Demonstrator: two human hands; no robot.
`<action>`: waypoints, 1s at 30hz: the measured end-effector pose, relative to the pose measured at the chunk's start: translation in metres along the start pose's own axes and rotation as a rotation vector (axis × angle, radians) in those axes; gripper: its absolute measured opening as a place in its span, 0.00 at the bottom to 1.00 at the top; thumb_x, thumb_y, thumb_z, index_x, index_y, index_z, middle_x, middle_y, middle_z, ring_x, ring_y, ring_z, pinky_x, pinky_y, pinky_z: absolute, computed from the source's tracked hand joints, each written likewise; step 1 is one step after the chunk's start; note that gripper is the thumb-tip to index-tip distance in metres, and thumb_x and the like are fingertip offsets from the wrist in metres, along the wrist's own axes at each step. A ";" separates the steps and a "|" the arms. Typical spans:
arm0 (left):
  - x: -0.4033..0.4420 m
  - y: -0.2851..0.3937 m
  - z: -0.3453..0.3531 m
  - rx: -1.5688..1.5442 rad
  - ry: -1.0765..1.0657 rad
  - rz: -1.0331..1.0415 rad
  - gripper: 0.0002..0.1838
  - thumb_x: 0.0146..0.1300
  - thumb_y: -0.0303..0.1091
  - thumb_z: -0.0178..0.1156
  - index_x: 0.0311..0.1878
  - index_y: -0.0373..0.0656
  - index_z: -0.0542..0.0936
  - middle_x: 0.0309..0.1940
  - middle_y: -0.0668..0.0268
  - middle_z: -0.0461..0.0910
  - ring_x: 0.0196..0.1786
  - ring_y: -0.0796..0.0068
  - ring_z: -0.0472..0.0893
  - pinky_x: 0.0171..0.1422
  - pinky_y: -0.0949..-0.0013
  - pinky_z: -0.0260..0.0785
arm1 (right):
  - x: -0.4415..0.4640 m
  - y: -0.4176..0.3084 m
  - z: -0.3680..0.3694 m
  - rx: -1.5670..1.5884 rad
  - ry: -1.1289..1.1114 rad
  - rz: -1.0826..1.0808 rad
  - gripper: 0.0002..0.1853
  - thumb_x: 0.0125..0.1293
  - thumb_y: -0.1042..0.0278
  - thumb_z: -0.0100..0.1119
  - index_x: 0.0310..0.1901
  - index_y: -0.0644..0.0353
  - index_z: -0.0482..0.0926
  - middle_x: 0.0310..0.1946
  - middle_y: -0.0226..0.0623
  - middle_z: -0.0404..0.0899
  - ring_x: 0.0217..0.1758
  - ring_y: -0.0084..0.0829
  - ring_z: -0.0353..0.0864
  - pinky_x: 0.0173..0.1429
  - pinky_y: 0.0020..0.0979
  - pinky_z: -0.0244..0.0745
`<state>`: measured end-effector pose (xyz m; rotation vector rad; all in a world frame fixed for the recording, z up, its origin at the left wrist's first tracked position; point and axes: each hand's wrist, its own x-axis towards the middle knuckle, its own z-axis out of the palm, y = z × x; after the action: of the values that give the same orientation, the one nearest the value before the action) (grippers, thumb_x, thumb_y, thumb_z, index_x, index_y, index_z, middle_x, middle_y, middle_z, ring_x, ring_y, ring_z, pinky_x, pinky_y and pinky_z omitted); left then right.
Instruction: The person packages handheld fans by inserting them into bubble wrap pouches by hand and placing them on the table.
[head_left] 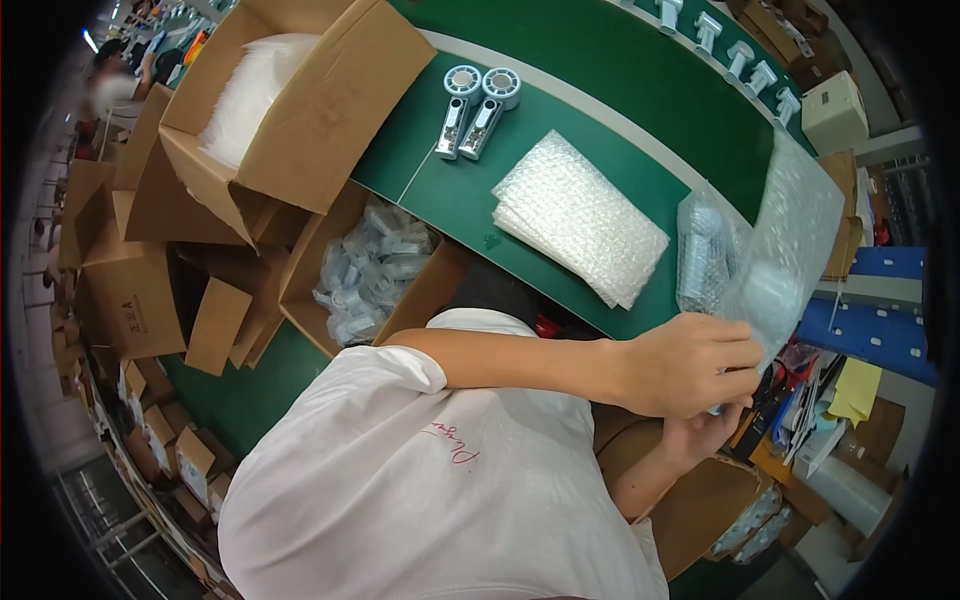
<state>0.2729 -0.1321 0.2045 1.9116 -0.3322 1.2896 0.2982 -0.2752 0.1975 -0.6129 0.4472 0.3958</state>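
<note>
My left hand (690,365) reaches across to the right, its fingers curled on the lower end of a clear bubble-wrap piece (800,215). Something pale blue shows through the wrap just above the fingers. Below it, my right hand (697,436) is closed against the same end, with a small light-blue bit between the hands; its grip is partly hidden. A wrapped light-blue item (704,245) lies beside them on the green table (420,190). Left of it rests a stack of flat bubble-wrap pieces (580,215). Two light-blue handheld devices (480,110) lie farther back.
An open carton (320,110) with white bags stands at the upper left. Below it, another box (300,290) holds several clear-wrapped items. Several white devices (740,58) line the far edge. Blue racks (860,335) and papers (855,390) are at the right.
</note>
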 end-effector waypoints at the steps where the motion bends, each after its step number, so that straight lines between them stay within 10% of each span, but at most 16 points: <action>1: -0.006 -0.003 0.001 -0.008 -0.031 -0.012 0.06 0.58 0.28 0.63 0.30 0.42 0.74 0.28 0.68 0.68 0.26 0.72 0.65 0.29 0.71 0.61 | 0.012 -0.009 -0.022 0.172 -0.228 0.206 0.31 0.77 0.45 0.46 0.65 0.67 0.66 0.51 0.49 0.74 0.27 0.27 0.75 0.26 0.21 0.74; 3: -0.013 -0.006 0.004 -0.028 -0.090 -0.033 0.06 0.60 0.28 0.62 0.30 0.42 0.74 0.29 0.67 0.68 0.27 0.71 0.65 0.30 0.71 0.62 | 0.028 -0.023 -0.050 0.518 -0.683 0.615 0.31 0.76 0.45 0.47 0.66 0.65 0.66 0.52 0.46 0.75 0.28 0.28 0.76 0.31 0.21 0.75; 9: -0.011 0.003 0.003 -0.149 -0.105 -0.129 0.06 0.61 0.27 0.62 0.31 0.41 0.75 0.30 0.66 0.69 0.27 0.70 0.66 0.32 0.70 0.62 | -0.012 -0.015 0.000 0.213 -0.262 0.304 0.25 0.74 0.58 0.57 0.66 0.59 0.63 0.50 0.38 0.75 0.33 0.24 0.80 0.36 0.20 0.77; 13: 0.016 -0.011 -0.004 -0.337 0.101 -0.293 0.05 0.61 0.25 0.63 0.32 0.40 0.75 0.30 0.66 0.70 0.26 0.70 0.66 0.31 0.69 0.62 | -0.010 -0.034 -0.005 -1.027 -0.602 -0.336 0.26 0.69 0.67 0.64 0.65 0.61 0.68 0.44 0.35 0.79 0.33 0.22 0.78 0.39 0.18 0.73; 20: 0.008 -0.011 -0.012 -0.250 -0.023 -0.357 0.05 0.59 0.24 0.65 0.33 0.41 0.77 0.30 0.67 0.71 0.24 0.71 0.67 0.29 0.70 0.61 | 0.006 -0.066 0.043 -1.627 -0.377 -0.527 0.19 0.60 0.79 0.67 0.53 0.69 0.77 0.34 0.38 0.85 0.31 0.19 0.78 0.38 0.20 0.72; 27: -0.011 -0.148 -0.147 0.508 -0.030 -0.512 0.13 0.62 0.30 0.66 0.49 0.43 0.80 0.39 0.62 0.82 0.36 0.66 0.80 0.43 0.67 0.74 | 0.046 -0.096 0.048 -1.695 -0.254 -0.909 0.09 0.61 0.81 0.62 0.44 0.66 0.80 0.34 0.35 0.84 0.34 0.24 0.79 0.42 0.22 0.74; 30: -0.049 -0.196 -0.197 1.274 -0.460 -0.696 0.27 0.60 0.36 0.67 0.63 0.50 0.73 0.44 0.54 0.83 0.45 0.57 0.82 0.46 0.58 0.75 | 0.080 -0.101 0.036 -1.455 -0.106 -1.213 0.08 0.60 0.83 0.58 0.40 0.64 0.81 0.38 0.35 0.85 0.38 0.29 0.81 0.46 0.26 0.77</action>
<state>0.2379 0.1292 0.1051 2.9236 1.1244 0.5152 0.4232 -0.3106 0.2291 -2.0829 -0.4657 -0.5238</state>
